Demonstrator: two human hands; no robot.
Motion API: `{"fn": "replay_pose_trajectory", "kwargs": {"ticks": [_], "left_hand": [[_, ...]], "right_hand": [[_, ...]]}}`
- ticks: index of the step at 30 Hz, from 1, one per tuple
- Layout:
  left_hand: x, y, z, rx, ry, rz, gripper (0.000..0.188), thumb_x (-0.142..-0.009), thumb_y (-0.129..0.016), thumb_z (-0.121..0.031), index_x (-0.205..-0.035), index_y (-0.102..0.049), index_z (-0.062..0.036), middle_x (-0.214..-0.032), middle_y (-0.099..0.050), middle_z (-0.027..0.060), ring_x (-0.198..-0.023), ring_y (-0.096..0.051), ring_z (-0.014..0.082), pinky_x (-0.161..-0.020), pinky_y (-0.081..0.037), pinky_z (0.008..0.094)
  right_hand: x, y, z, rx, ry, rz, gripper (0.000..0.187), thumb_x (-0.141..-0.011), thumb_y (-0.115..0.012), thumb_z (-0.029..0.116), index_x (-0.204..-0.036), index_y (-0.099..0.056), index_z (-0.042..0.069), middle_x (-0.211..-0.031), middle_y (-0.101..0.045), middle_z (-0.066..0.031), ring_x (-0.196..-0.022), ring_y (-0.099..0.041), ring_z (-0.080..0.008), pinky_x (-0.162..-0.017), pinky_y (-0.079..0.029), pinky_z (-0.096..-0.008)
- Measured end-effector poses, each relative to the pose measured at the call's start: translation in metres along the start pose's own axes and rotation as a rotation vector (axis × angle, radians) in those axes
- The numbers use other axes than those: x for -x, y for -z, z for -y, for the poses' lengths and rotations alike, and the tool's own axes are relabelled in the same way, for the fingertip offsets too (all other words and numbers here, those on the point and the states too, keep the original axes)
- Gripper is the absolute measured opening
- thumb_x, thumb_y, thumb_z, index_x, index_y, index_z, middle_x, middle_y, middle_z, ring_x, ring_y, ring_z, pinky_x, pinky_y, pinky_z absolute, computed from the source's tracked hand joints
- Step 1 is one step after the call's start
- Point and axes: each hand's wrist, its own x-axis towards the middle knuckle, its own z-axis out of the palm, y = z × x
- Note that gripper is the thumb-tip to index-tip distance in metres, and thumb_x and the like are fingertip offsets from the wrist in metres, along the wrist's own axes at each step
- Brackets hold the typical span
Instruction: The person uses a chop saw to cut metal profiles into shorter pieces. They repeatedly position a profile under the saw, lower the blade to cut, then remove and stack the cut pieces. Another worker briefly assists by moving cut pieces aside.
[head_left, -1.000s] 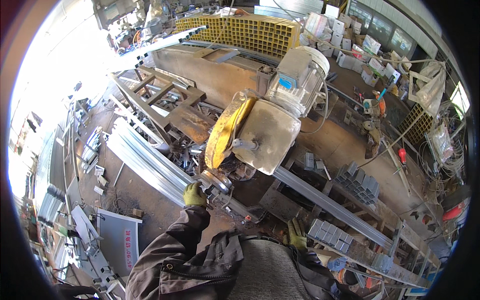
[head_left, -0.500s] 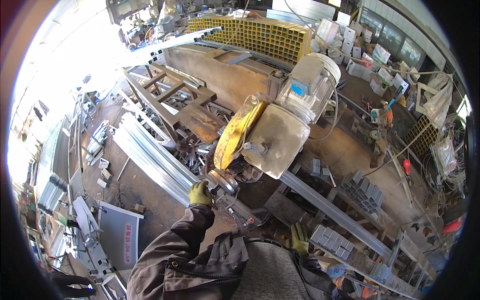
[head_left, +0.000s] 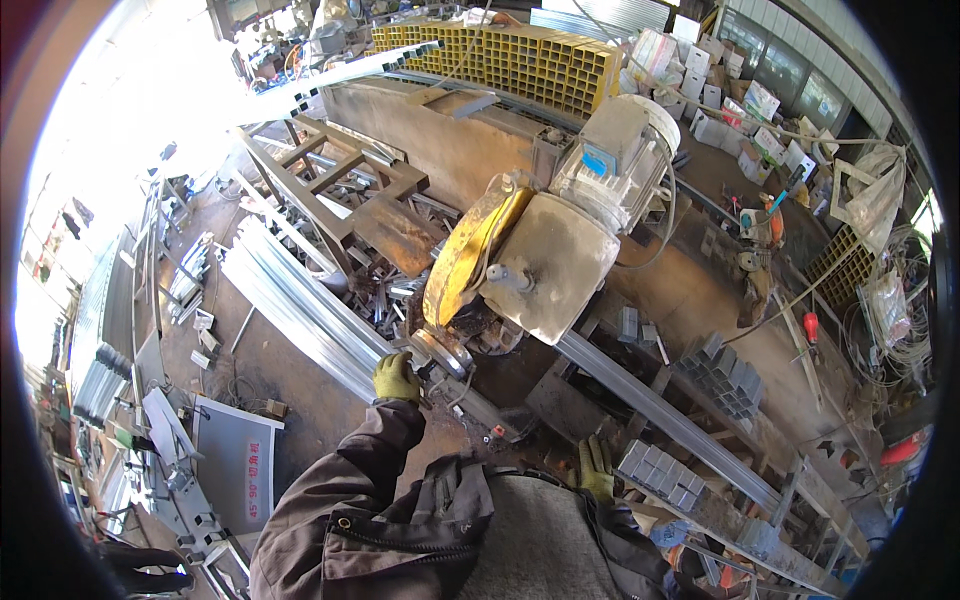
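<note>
My left hand [head_left: 397, 379], in a yellow-green work glove, is closed beside a round metal clamp part [head_left: 443, 354] at the front of a cut-off saw. What its fingers grip is hidden. Above it, the saw carries a yellow blade guard [head_left: 478, 255], a dusty metal cover plate [head_left: 552, 268] and a grey motor [head_left: 622, 165]. My right hand [head_left: 596, 470], gloved alike, has its fingers stretched out and holds nothing visible. It lies just left of a stack of short square tube pieces [head_left: 662, 474]. Long steel profiles [head_left: 670, 425] run from under the saw toward the lower right.
Long shiny metal profiles [head_left: 300, 300] lie to the left, near a brown steel frame [head_left: 325, 180]. Another pile of cut tubes [head_left: 722, 378] sits on the right. Yellow square tubes [head_left: 500, 60] are stacked behind the saw. A grey sign panel [head_left: 238, 465] stands at lower left.
The whole view has shifted slightly. Both hands stay in about the same places beside the clamp and the tube stack.
</note>
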Motion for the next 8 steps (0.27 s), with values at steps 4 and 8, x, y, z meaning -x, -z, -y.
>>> {"fn": "replay_pose_trajectory", "kwargs": {"ticks": [4, 8], "left_hand": [[-0.001, -0.004, 0.007, -0.043, 0.027, 0.051, 0.036, -0.099, -0.075, -0.014, -0.134, -0.083, -0.0162, -0.137, -0.083, 0.0153, -0.137, -0.073, 0.0458, -0.119, -0.055, 0.0625], [0.002, -0.004, 0.009, -0.015, 0.015, 0.042, 0.036, -0.1, -0.076, -0.017, -0.135, -0.083, -0.0153, -0.138, -0.083, 0.0162, -0.138, -0.072, 0.046, -0.119, -0.055, 0.0624]], "right_hand": [[-0.002, 0.002, 0.005, 0.012, 0.044, -0.085, 0.071, -0.099, -0.08, 0.024, -0.166, -0.071, 0.001, -0.18, -0.057, -0.0275, -0.163, -0.055, -0.0562, -0.136, -0.049, -0.0644], [-0.002, 0.008, 0.016, -0.074, -0.08, 0.02, 0.075, -0.101, -0.079, 0.028, -0.172, -0.067, 0.005, -0.186, -0.052, -0.0245, -0.169, -0.049, -0.0554, -0.137, -0.047, -0.0648]]}}
